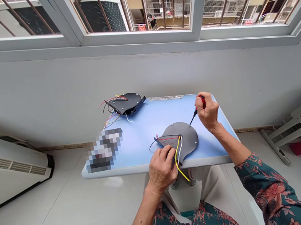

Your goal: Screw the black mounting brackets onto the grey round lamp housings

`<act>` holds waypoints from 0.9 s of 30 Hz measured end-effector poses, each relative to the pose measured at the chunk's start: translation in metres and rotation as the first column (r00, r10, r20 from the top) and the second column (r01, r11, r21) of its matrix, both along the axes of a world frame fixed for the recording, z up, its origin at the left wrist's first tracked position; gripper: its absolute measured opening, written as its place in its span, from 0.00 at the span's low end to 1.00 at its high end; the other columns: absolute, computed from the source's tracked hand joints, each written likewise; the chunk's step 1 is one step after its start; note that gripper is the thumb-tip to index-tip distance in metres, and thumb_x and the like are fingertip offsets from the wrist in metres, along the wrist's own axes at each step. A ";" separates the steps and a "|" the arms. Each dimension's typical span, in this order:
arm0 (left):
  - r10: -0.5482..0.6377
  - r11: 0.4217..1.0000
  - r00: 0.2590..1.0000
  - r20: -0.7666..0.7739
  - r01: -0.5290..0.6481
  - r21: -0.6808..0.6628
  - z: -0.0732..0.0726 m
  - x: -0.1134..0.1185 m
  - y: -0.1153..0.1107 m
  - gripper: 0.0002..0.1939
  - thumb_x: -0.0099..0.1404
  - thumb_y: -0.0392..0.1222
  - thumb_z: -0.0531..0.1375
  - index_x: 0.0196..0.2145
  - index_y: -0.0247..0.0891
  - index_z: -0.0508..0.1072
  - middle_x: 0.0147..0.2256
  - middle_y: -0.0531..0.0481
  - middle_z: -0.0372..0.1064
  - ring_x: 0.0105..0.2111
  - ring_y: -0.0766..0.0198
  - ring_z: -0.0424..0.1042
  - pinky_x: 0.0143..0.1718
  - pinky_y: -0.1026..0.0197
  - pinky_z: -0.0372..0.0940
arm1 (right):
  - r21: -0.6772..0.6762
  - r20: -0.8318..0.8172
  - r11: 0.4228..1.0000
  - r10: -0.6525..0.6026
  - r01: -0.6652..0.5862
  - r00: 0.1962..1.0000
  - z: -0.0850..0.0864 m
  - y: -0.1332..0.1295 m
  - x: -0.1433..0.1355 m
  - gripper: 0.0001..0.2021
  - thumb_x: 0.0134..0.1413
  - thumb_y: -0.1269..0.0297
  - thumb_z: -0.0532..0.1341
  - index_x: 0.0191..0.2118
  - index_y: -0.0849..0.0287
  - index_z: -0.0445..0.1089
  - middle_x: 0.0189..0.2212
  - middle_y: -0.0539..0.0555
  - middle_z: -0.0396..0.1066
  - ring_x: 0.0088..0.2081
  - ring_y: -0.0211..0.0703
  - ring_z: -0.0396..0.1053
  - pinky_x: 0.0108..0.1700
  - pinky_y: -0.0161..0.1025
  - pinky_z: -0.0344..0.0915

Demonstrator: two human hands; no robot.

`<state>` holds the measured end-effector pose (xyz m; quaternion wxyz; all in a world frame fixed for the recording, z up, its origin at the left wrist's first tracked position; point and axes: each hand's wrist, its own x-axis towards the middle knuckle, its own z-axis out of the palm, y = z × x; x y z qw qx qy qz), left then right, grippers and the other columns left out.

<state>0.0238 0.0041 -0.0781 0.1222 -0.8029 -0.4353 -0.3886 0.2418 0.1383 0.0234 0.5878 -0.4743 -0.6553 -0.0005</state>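
Note:
A dark grey rounded housing (188, 142) with small screws round its rim lies near the front edge of the blue table. Red, black, white and yellow wires come out of a hole in its top, and the yellow wire (180, 166) hangs over the table edge. My left hand (162, 166) grips the housing at its near left side, fingers curled on it. In my right hand (208, 112) is a screwdriver (195, 113) with a red and black handle, closed in the fist. Its tilted tip meets a screw at the housing's upper right rim.
A second black housing (129, 101) with loose wires sits at the table's back left corner. In front of it lies a blurred-out item (105, 151). The blue table (142, 129) stands by a wall under a barred window. A white appliance (8, 164) is on the floor at left.

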 end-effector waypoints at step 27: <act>-0.039 0.997 0.999 -0.005 0.039 0.067 -0.001 -0.002 0.003 0.11 0.68 0.31 0.57 0.48 0.36 0.71 0.44 0.40 0.75 0.36 0.55 0.67 0.37 0.55 0.69 | -0.543 0.054 0.628 0.688 -0.557 0.723 0.059 0.013 0.000 0.06 0.63 0.62 0.54 0.36 0.55 0.65 0.26 0.47 0.73 0.29 0.38 0.66 0.36 0.37 0.61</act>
